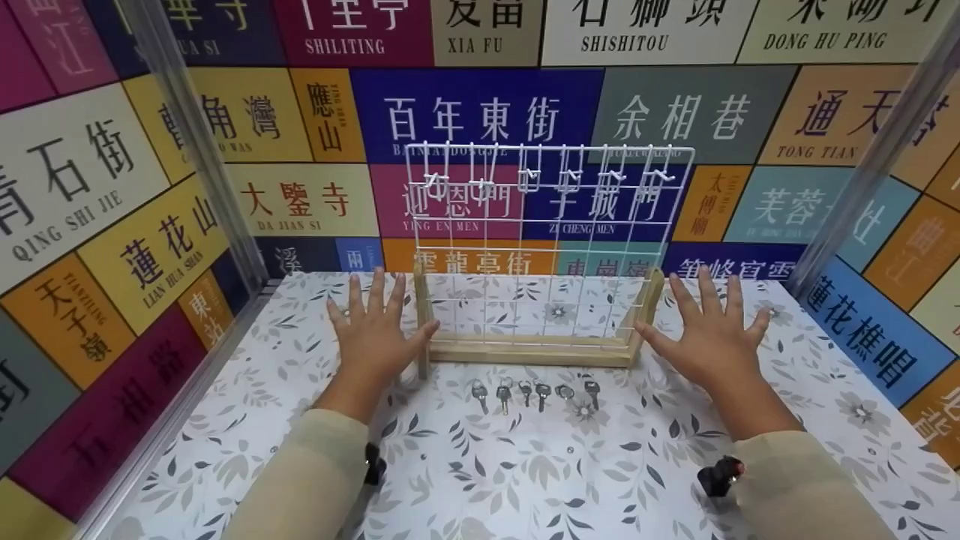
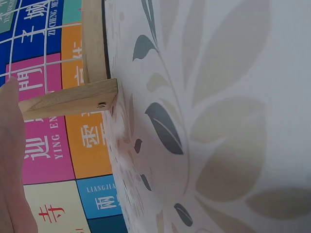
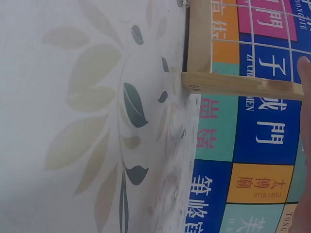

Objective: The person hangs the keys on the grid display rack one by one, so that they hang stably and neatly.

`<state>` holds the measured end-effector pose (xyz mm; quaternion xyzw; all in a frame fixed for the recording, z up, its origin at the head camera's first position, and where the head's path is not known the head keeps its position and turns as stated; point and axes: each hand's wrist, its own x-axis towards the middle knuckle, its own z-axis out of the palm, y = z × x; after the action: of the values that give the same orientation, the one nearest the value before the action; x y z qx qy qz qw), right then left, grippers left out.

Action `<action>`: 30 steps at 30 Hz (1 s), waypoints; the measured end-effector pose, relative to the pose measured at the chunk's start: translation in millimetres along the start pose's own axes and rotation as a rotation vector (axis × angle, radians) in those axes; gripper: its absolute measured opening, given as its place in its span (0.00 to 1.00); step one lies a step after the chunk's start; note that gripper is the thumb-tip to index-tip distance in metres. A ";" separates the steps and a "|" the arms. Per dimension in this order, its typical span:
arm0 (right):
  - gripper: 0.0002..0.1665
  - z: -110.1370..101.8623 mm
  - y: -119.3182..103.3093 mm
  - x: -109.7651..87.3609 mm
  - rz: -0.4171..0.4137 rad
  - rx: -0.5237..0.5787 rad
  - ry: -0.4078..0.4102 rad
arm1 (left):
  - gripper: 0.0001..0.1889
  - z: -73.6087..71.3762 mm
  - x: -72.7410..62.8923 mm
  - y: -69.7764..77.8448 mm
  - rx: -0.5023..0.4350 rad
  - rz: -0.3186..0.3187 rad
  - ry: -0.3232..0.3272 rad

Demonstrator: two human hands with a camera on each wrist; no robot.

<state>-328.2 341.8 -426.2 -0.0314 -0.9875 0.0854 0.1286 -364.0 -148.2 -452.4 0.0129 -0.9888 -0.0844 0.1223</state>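
Note:
A white wire grid rack stands upright in a wooden base on the table. Several white hooks hang in a row near its top. In front of the base, several small metal keys lie in a row, each apparently with a ring. My left hand is beside the rack's left end with its fingers spread, the thumb close to the wooden upright. At the right end my right hand is spread likewise, its thumb near the other upright. Both hands hold nothing.
The table has a white cover with a leaf pattern. Walls of coloured panels with Chinese lettering enclose the back and sides. Clear upright edges stand at the corners. Dark wrist devices sit at both sleeves.

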 end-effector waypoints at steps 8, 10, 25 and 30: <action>0.61 -12.9 -18.5 -17.3 -0.050 0.197 0.142 | 0.57 1.6 -2.1 0.6 -0.262 -0.040 -0.108; 0.58 -14.0 -25.0 -21.6 -0.064 0.244 0.145 | 0.57 2.5 -2.9 0.5 -0.347 -0.034 -0.129; 0.50 0.1 -68.5 -23.0 -0.006 0.499 -0.212 | 0.51 15.1 -12.6 4.7 -1.026 -0.176 -0.336; 0.42 8.5 -77.7 -16.7 0.000 0.546 -0.272 | 0.53 20.1 -16.5 4.7 -1.117 -0.260 -0.383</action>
<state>-317.3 262.6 -424.8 0.0161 -0.9362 0.3512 -0.0012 -352.9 -139.5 -474.8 0.0521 -0.7897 -0.6059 -0.0809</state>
